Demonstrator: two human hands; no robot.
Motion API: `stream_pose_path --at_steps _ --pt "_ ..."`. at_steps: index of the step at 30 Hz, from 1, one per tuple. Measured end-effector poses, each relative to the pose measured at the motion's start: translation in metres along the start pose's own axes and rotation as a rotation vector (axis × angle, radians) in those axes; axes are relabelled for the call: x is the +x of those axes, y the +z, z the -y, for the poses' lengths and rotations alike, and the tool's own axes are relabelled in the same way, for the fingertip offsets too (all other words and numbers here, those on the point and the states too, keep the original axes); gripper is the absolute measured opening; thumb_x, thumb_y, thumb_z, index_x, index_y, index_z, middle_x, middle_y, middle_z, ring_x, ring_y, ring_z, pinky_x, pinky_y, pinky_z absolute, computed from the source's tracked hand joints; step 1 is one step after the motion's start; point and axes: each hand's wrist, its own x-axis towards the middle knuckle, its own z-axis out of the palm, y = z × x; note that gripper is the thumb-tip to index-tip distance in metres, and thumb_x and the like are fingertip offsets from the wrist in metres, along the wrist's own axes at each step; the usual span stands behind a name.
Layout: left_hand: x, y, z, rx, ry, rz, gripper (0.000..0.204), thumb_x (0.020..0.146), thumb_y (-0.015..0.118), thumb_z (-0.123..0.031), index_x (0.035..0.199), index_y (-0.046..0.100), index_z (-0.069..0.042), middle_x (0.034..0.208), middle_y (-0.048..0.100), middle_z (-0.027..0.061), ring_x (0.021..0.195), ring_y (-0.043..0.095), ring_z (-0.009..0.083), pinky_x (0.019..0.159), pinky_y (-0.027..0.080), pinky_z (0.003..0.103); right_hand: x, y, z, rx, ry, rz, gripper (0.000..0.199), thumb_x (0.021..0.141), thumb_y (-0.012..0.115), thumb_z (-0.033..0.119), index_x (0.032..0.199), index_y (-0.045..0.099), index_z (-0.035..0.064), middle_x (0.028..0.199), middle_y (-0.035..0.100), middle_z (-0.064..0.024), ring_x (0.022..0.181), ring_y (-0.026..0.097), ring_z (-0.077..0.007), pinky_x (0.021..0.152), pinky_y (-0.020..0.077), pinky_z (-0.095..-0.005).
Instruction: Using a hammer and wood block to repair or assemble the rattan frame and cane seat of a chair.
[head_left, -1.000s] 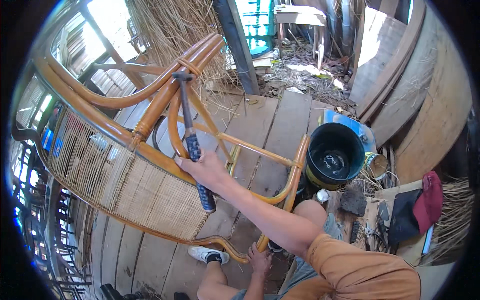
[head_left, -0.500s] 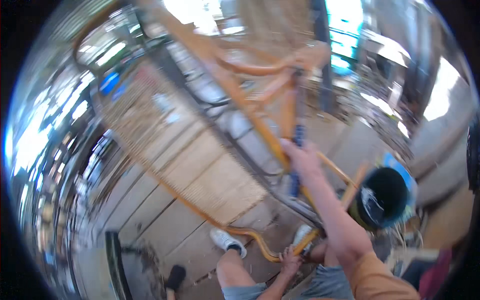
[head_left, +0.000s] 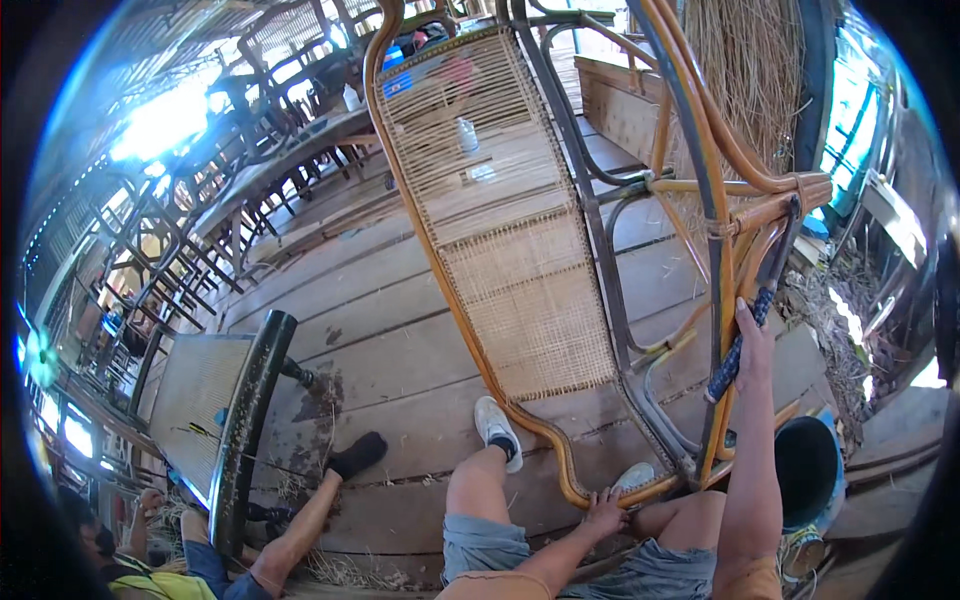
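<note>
On a plank floor (head_left: 380,330), a glossy orange-brown rattan chair (head_left: 525,325) with woven cane panels, a dark-railed seat (head_left: 245,430) to its left, a black bucket (head_left: 805,470) partly behind the right forearm (head_left: 752,440), a hammer (head_left: 765,300) clasped in right hand (head_left: 757,345), left hand (head_left: 605,515) curled over the chair's lower rail.

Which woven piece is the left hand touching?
The large orange-edged chair: the left hand is on its lower frame. The other woven piece, farther left, has a thick dark rail.
</note>
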Motion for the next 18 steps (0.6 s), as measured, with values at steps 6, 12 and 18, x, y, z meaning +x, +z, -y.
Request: stream_pose_path --at_steps 6,12,18 --pt "0.011 -0.017 0.011 -0.123 0.076 0.018 0.031 0.078 0.063 -0.040 0.101 0.069 -0.020 0.148 0.020 0.0155 0.133 0.020 0.0424 0.107 0.013 0.059 0.022 -0.018 0.001 -0.084 0.010 0.090 0.027 0.087 0.062 0.028 0.102 0.061 0.0064 0.086 0.058 0.0034 0.075 0.052 -0.0070 0.067 0.0400 -0.0235" --pt "-0.013 -0.019 0.005 -0.068 0.033 -0.055 0.029 0.077 0.064 -0.037 0.097 0.070 -0.018 0.147 0.021 0.0159 0.132 0.019 0.0429 0.106 0.016 0.059 0.019 -0.014 0.001 -0.043 0.051 0.123 0.024 0.088 0.062 0.028 0.099 0.062 0.0063 0.085 0.058 0.0028 0.074 0.052 -0.0070 0.065 0.0407 -0.0238" --pt "-0.018 -0.009 0.010 -0.120 0.068 -0.064 0.029 0.077 0.065 -0.036 0.096 0.070 -0.014 0.146 0.019 0.0166 0.133 0.018 0.0424 0.105 0.018 0.059 0.012 -0.001 0.005 -0.017 0.042 0.084 0.027 0.087 0.063 0.032 0.099 0.063 0.0077 0.084 0.058 0.0023 0.075 0.052 -0.0079 0.067 0.0403 -0.0242"
